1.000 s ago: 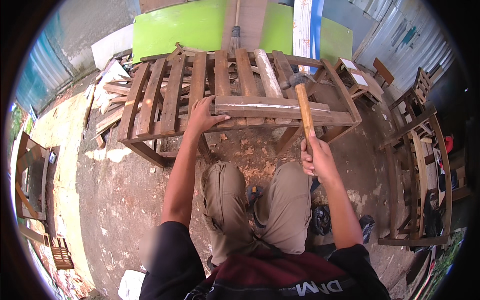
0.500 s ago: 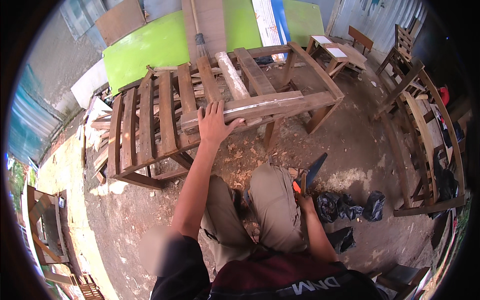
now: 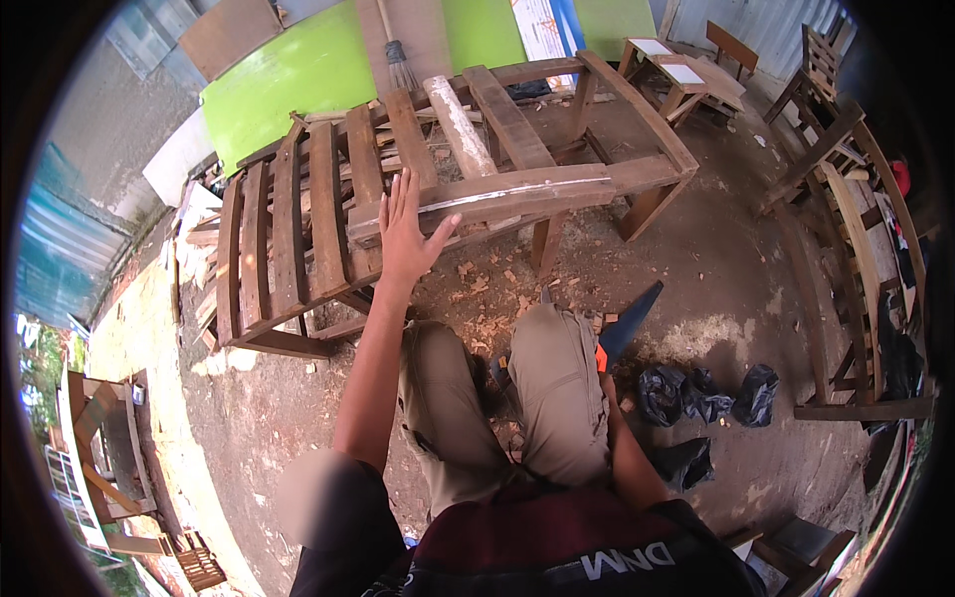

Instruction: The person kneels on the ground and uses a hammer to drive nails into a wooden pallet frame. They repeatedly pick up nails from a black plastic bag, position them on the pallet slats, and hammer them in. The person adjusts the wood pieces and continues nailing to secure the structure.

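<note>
My left hand [image 3: 404, 239] lies with its fingers stretched and thumb spread against the left part of a loose wooden plank [image 3: 517, 199]. That plank, marked by a white streak along its edge, rests on a slatted wooden frame [image 3: 328, 214]. Low beside my right knee is my right hand [image 3: 609, 386], mostly hidden behind the trouser leg. It is closed on a handsaw, whose orange handle [image 3: 601, 358] shows just above it. The dark saw blade [image 3: 630, 323] points up and to the right, apart from the plank.
Black plastic bags [image 3: 662, 393] lie on the floor at right. Another wooden frame [image 3: 846, 289] stands along the right side, and a small table [image 3: 668, 75] farther back. A broom [image 3: 400, 65] leans by green boards [image 3: 288, 85]. Wood chips [image 3: 482, 284] litter the ground.
My left fingers have straightened from their curl over the plank's top edge. My right hand has slipped further behind the knee with the saw. The whole view has shifted slightly.
</note>
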Available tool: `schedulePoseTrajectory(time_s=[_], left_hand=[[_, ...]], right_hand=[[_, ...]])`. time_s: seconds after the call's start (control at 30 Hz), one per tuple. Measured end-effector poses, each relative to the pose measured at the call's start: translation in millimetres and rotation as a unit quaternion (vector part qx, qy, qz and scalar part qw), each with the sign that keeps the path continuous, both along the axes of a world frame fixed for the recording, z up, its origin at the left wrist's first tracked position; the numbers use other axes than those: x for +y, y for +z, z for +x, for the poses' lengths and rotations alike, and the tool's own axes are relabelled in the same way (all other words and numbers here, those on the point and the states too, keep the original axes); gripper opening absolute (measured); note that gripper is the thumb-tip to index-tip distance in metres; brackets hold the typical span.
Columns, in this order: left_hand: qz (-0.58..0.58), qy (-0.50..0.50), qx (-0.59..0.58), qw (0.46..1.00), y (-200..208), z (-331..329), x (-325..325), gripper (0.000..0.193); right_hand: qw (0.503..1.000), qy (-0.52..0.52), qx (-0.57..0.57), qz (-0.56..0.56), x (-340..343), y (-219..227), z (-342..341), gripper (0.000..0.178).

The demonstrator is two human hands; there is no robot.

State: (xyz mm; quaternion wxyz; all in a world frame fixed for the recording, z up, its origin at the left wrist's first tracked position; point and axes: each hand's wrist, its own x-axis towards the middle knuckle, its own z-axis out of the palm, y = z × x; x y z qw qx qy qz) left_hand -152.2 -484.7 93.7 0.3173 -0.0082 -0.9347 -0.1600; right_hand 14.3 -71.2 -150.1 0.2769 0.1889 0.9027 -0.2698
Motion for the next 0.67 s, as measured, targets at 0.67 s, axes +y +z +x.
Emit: schedulePoseTrajectory(time_s=[0.67], left_hand=[[-0.023, 0.064, -0.179, 0.981, 5.8, -62.5, 49.3, 0.048]], right_hand=[[0.665, 0.111, 0.49, -0.552, -128.1, 397.0, -142.5, 0.061]])
